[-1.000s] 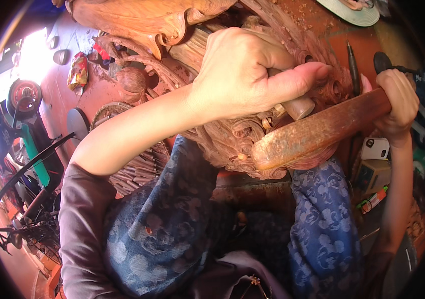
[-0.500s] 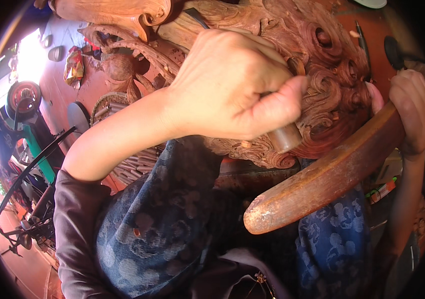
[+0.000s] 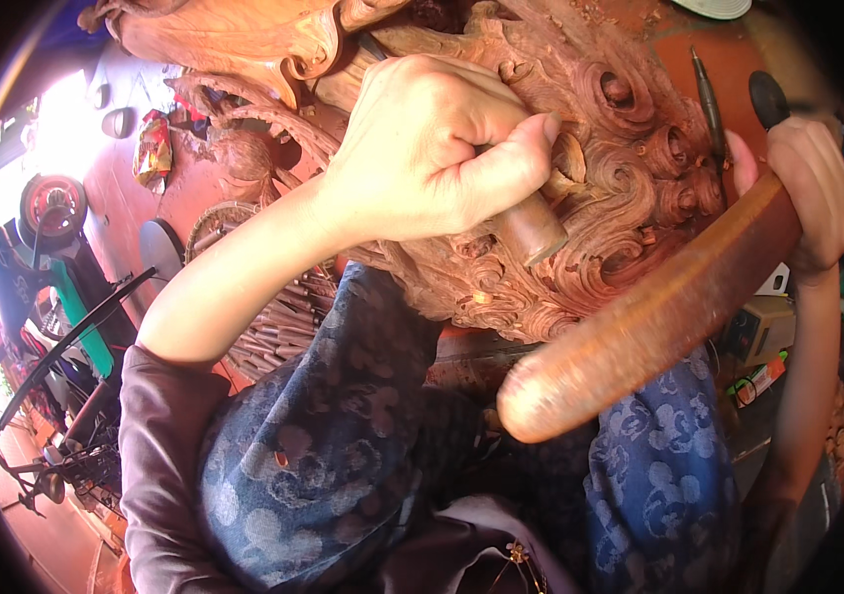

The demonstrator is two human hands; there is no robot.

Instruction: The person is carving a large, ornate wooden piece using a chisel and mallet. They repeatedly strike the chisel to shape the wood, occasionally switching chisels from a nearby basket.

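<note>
The left hand (image 3: 432, 148) has its grip clamped around a chisel handle (image 3: 531, 226), whose round brown butt end sticks out below the thumb; the blade is hidden among the scrolls of the carved wooden piece (image 3: 580, 188) it presses against. That carving, reddish and full of curls and spirals, lies across the person's lap, above knees in blue patterned trousers (image 3: 333, 436). The right hand (image 3: 813, 188) has its grip closed around the thin end of a long wooden mallet (image 3: 640, 327), which slants down to the left, its thick rounded end hanging apart from the chisel handle, below the carving. Loose chisels (image 3: 709, 99) lie on the red floor near the right hand. At far left stand a green motorbike (image 3: 36, 287) and a basket of tools (image 3: 273, 317).
</note>
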